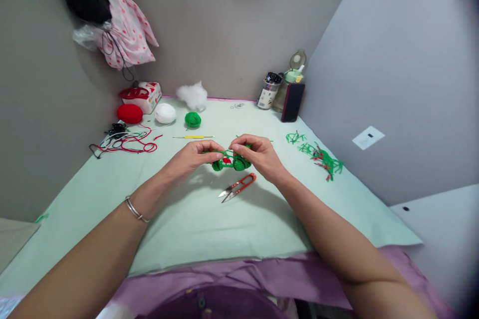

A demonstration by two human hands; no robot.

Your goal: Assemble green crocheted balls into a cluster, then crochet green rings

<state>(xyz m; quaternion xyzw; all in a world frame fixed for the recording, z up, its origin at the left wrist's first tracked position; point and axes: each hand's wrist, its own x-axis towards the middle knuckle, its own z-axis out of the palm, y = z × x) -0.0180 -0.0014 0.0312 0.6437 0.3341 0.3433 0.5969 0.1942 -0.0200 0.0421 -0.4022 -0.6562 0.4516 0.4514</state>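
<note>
A small green crocheted piece (239,163) with a red and white patch is held up between my two hands, above the middle of the table. My left hand (194,155) pinches its left end between thumb and fingers. On the other side my right hand (259,153) grips its upper right part, fingertips close together near the top. Parts of the piece are covered by my fingers. Just below it lies a pair of orange-handled thread snips (239,187), blades pointing left. A yellow-handled crochet hook (194,137) rests on the table beyond my left hand.
Balls of red (129,114), white (165,113) and green yarn (192,120) stand at the back left, near white stuffing (192,96) and tangled yarn strands (129,143). Green and red yarn scraps (325,160) lie at right. A phone (293,103) leans against a bottle (292,77).
</note>
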